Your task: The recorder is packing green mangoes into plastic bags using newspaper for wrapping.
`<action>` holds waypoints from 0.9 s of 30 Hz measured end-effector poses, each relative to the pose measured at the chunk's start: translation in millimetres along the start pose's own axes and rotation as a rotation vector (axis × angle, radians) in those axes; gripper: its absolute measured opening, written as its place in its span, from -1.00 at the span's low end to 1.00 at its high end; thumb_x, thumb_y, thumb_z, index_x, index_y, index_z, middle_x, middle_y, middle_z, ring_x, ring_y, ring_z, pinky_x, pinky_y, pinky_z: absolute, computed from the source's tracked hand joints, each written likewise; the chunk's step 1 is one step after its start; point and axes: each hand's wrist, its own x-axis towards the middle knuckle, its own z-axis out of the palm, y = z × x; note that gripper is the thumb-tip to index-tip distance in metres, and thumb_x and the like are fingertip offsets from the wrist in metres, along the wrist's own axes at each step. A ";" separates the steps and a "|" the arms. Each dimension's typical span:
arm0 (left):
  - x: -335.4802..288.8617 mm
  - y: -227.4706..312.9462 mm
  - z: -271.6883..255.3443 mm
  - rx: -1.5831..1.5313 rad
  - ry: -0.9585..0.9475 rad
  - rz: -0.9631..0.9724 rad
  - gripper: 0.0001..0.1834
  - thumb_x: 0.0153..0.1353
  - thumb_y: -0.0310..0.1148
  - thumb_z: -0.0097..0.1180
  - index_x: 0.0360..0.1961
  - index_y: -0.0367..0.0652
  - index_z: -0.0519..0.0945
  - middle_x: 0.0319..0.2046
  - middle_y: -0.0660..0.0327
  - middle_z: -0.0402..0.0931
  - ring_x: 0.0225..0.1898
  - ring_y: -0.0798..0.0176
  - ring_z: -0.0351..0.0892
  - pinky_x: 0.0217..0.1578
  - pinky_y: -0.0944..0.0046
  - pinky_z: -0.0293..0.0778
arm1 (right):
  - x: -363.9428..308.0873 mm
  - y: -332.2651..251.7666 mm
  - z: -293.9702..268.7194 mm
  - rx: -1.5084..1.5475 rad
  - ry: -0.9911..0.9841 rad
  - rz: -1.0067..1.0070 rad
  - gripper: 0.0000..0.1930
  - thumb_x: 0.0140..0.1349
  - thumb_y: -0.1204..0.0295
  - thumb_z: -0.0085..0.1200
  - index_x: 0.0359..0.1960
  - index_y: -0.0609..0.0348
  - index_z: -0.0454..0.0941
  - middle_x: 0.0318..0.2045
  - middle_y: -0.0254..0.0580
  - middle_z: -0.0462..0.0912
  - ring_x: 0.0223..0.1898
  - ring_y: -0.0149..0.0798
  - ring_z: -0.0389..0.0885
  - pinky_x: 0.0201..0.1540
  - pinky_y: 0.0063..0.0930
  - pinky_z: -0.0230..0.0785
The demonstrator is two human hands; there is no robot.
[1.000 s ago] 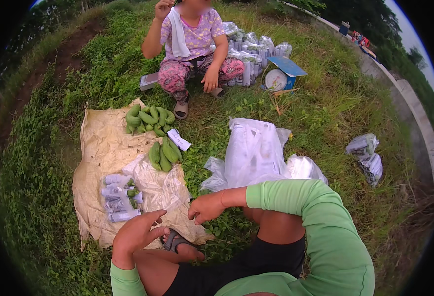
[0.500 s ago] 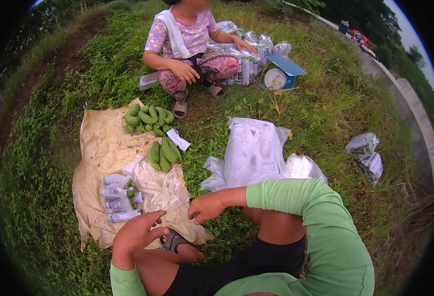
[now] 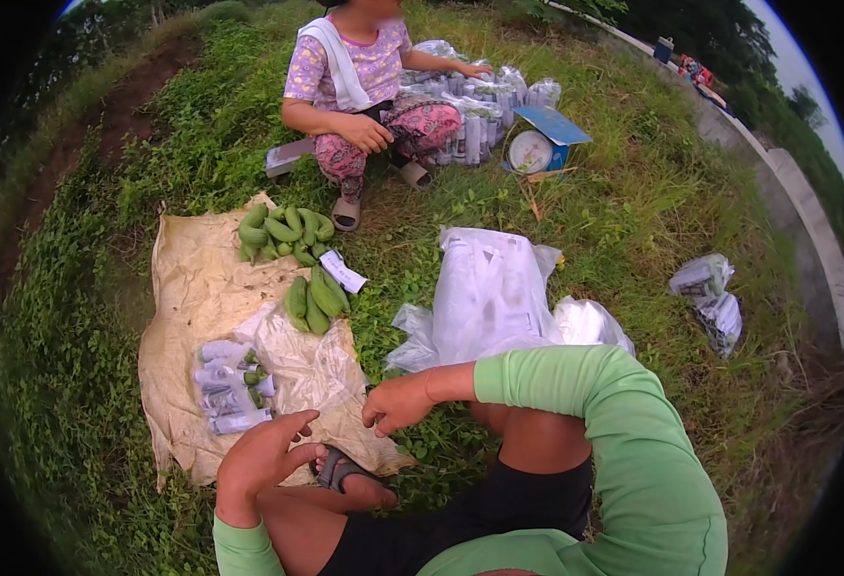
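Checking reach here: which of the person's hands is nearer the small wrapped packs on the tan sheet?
Left. The left hand hovers just below-right of the wrapped packs; the right hand sits farther right, past the clear plastic bag.

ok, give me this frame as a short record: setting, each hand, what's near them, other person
setting: grassy ground, tan sheet spread on it
left hand: open, empty, over the sheet's near edge
right hand: loosely curled, holds nothing visible, above the grass beside the sheet
near hands: clear plastic bag, small wrapped packets, sandalled foot
on sheet: green fruits
right of sheet: pile of clear bags
other person: seated beyond, by stacked packets and a scale
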 end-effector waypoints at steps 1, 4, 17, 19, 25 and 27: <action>-0.3 0.1 -0.1 -0.018 -0.013 -0.001 -0.34 0.31 -0.13 0.42 0.34 -0.25 0.56 -0.05 -0.07 0.74 -0.04 -0.06 0.75 -0.03 0.05 0.62 | 0.7 0.4 0.4 0.004 -0.002 0.000 -0.53 0.35 0.21 0.29 0.19 0.25 0.67 -0.01 0.05 0.79 0.00 -0.03 0.77 0.08 -0.18 0.57; -0.6 -0.6 0.1 -0.029 -0.014 -0.007 -0.34 0.31 -0.15 0.42 0.34 -0.24 0.56 -0.06 -0.06 0.74 -0.05 -0.05 0.75 -0.04 0.05 0.62 | 2.4 1.9 1.6 0.012 -0.002 -0.012 -0.54 0.35 0.22 0.29 0.18 0.26 0.67 -0.04 0.05 0.80 -0.03 -0.04 0.77 0.06 -0.19 0.58; -1.5 -1.7 1.3 -0.037 0.006 -0.010 -0.34 0.28 -0.10 0.43 0.30 -0.24 0.60 -0.02 -0.12 0.73 -0.01 -0.18 0.74 -0.03 0.00 0.61 | 5.3 5.8 4.3 0.016 0.020 -0.044 -0.56 0.36 0.23 0.29 0.15 0.26 0.68 -0.16 0.02 0.80 -0.14 -0.09 0.78 -0.05 -0.21 0.58; -1.3 -0.8 1.2 -0.041 0.007 -0.010 -0.34 0.28 -0.09 0.43 0.31 -0.23 0.60 -0.02 -0.12 0.73 -0.01 -0.17 0.74 -0.03 0.00 0.61 | 4.5 3.9 2.8 0.007 -0.012 -0.021 -0.55 0.38 0.24 0.27 0.18 0.29 0.66 -0.09 0.06 0.80 -0.05 -0.05 0.78 0.03 -0.19 0.58; 0.1 -0.4 0.9 -0.037 -0.009 -0.019 -0.34 0.28 -0.09 0.43 0.30 -0.23 0.60 -0.02 -0.09 0.74 -0.02 -0.16 0.74 -0.04 0.00 0.61 | 1.1 -1.5 -1.1 0.015 -0.051 0.024 -0.53 0.41 0.24 0.24 0.22 0.32 0.62 -0.01 0.10 0.79 0.06 0.00 0.77 0.12 -0.18 0.57; 0.5 -0.5 0.9 -0.010 0.009 -0.015 -0.35 0.28 -0.09 0.44 0.29 -0.22 0.60 -0.03 -0.08 0.74 -0.03 -0.17 0.74 -0.05 0.01 0.61 | 1.6 0.2 -0.4 0.016 -0.050 0.028 -0.53 0.41 0.24 0.24 0.22 0.32 0.62 0.00 0.10 0.79 0.06 0.00 0.76 0.13 -0.18 0.57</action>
